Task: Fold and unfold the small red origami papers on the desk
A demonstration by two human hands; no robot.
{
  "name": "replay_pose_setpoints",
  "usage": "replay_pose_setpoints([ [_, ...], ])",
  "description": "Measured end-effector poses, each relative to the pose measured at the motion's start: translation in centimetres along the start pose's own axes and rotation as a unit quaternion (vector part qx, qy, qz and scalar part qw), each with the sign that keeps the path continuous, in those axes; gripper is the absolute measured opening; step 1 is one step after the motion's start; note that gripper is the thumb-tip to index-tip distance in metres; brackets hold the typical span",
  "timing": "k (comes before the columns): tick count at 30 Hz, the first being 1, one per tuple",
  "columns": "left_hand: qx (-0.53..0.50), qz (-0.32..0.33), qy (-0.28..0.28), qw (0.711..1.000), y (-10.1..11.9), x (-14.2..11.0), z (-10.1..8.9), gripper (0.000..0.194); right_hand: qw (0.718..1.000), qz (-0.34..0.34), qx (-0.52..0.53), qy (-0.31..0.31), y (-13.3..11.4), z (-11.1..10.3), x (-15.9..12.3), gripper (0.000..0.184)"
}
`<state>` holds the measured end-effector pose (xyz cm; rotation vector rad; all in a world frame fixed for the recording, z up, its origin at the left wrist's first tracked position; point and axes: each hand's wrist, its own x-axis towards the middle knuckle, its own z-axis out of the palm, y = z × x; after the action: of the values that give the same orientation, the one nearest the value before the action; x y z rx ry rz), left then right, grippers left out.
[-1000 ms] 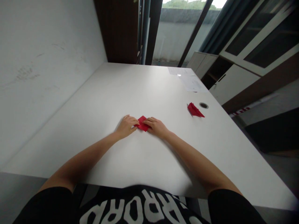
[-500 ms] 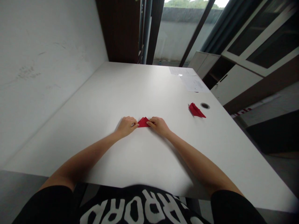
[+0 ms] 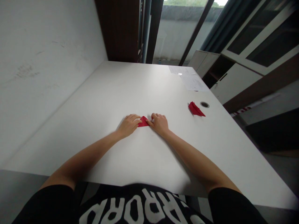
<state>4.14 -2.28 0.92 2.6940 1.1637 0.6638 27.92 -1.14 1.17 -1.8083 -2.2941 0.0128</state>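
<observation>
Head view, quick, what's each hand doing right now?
Left hand: open, fingers against the red folded paper.
Right hand: open, fingers against the paper's right tip.

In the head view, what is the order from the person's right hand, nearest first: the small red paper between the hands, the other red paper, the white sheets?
From the right hand:
1. Small folded red paper: at the fingertips, on the hand's left.
2. Other folded red paper: ahead, to the hand's right.
3. White paper sheets: farther ahead, also to the right.
</observation>
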Motion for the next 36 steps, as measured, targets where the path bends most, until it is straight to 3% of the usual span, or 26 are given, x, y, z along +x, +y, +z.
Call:
replay_pose_setpoints([
  [5,-0.003,0.049,-0.069,0.996,-0.8,0.0,1.2,0.064,1.0,-0.003,-0.031,0.002,-0.4,0.0,-0.1,0.048],
  [11,0.008,0.007,-0.13,0.991,-1.5,-0.1,0.9,0.066,0.999,0.002,-0.053,-0.007,1.0,-0.1,0.2,0.041],
  [19,0.014,0.016,-0.103,0.994,-0.9,-0.1,0.3,0.055,0.998,-0.049,-0.027,-0.035,0.3,-1.0,-0.7,0.043],
  [24,0.031,0.031,-0.098,0.994,-0.9,-0.3,0.4,0.049,0.998,-0.026,-0.037,-0.051,0.8,-1.2,-0.5,0.046],
  [29,0.028,0.025,-0.102,0.994,-0.8,-0.3,0.3,0.05,0.993,-0.01,-0.033,-0.11,2.1,-1.8,-0.3,0.035],
  [36,0.016,0.031,-0.096,0.995,-1.0,-0.3,-0.2,0.053,0.994,-0.072,0.011,-0.079,0.1,-1.9,-1.1,0.038],
])
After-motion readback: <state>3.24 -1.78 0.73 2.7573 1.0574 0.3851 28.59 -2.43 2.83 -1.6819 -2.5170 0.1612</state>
